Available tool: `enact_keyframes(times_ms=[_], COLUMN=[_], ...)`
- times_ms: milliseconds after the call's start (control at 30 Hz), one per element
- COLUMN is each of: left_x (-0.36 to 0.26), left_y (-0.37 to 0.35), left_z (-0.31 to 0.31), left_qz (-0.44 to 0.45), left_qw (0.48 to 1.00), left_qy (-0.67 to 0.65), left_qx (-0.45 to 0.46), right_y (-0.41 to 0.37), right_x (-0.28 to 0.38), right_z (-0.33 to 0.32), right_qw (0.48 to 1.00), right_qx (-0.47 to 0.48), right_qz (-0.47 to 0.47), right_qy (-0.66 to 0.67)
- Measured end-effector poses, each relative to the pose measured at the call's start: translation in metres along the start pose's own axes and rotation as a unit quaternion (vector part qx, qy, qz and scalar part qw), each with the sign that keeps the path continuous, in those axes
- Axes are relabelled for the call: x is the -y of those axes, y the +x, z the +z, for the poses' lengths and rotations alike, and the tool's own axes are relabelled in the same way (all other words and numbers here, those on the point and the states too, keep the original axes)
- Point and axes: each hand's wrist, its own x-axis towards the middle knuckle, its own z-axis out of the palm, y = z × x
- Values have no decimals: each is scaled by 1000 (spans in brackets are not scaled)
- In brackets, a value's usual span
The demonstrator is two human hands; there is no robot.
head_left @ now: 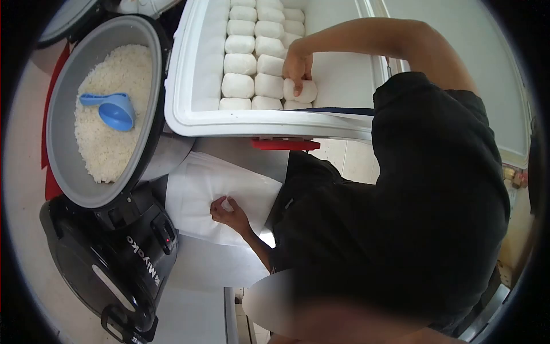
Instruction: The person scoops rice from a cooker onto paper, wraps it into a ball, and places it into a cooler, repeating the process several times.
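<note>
White box (269,123): lidless at the top, wall and rim towards the picture's lower side; landmark for all entries below.

White bundles (239,85): inside the box, set in rows side by side, filling its left part; bare inner floor or wall to their right.

Right hand (297,63): inside the box, narrow, fingers bent down onto the end bundle (307,92) at the right edge of the rows; touching it, though whether it is gripped cannot be told.

Paper sheets (195,195): white, stacked and slightly fanned, below the box, on a grey metal surface (206,264).

Left hand (230,217): below the box, on the paper sheets, narrow, thumb and fingers drawn close together; creases run out from the fingertips. Whether a fold is pinched cannot be told.

Red fitting (286,144): just below the box's rim, between box and paper sheets.

Grey pot (63,109): left of the box, near it, holding white rice (100,155).

Blue scoop (117,112): left of the box, lying on the rice.

Black cooker (114,269): below and left of the box, lettered "Miyako", red light lit.
</note>
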Motion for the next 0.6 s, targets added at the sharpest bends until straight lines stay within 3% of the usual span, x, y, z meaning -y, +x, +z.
enact_keyframes(times_ms=[33,100,133,367,467,533,600], left_x=[1,5,5,4,4,8,7], left_y=[0,0,-1,1,-1,1,5], left_z=[-1,1,2,-3,-6,-2,-5], left_qz=[-11,-6,6,-8,-26,-3,-24], left_qw=[1000,1000,1000,999,998,1000,999], left_qy=[-15,-16,-18,-37,-50,-16,-7], left_qx=[-5,-17,-24,-8,11,-2,24], right_y=[-1,-19,-19,-8,1,-2,-25], right_x=[5,22,24,11,13,7,20], right_z=[6,22,29,27,32,29,17], right_qw=[1000,941,908,925,927,959,963], right_qx=[4,-139,-151,-211,-205,-191,-138], right_qz=[2,118,140,129,156,86,75], right_qy=[-4,-286,-366,-289,-272,-191,-220])
